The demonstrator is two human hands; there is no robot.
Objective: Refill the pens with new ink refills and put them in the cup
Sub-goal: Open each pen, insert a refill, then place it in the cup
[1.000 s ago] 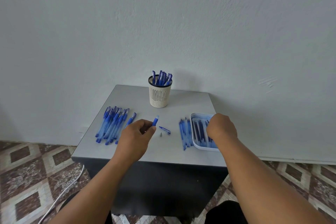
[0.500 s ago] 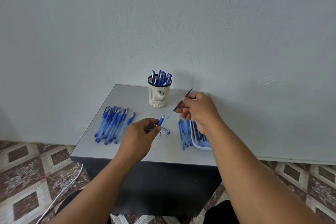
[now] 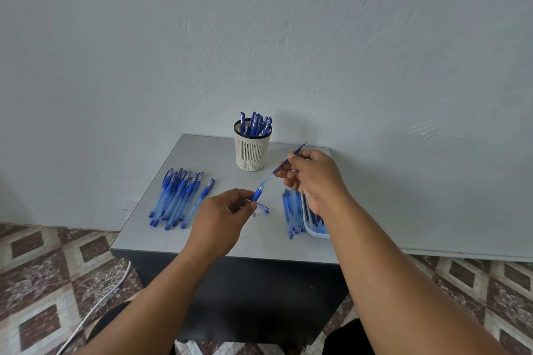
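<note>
Blue plastic runs through nearly everything on the grey table (image 3: 161, 239); both bare forearms reach in from the bottom of the view, the left from the lower left and the right from the lower right, and meet above the middle of the tabletop; the left hand (image 3: 220, 217) is seen from the back, fingers curled, with thumb and fingertips pinching a pen barrel (image 3: 256, 194) by its blue grip so that its open end points up and to the right; the right hand (image 3: 313, 179) is raised a little higher and farther back, fingers curled round a thin ink refill (image 3: 298, 150) that slants down to the left, its lower end just at the mouth of the barrel; whether it has entered the barrel cannot be told; a pen cap (image 3: 263, 207) lies on the table just beside the left fingertips; the white slotted cup (image 3: 252, 150), holding several pens, stands behind the hands, near the refill; a row of pens (image 3: 178, 196) lies to the left of the left hand; more refills (image 3: 291, 213) lie under the right wrist, beside a white tray (image 3: 314, 232).
</note>
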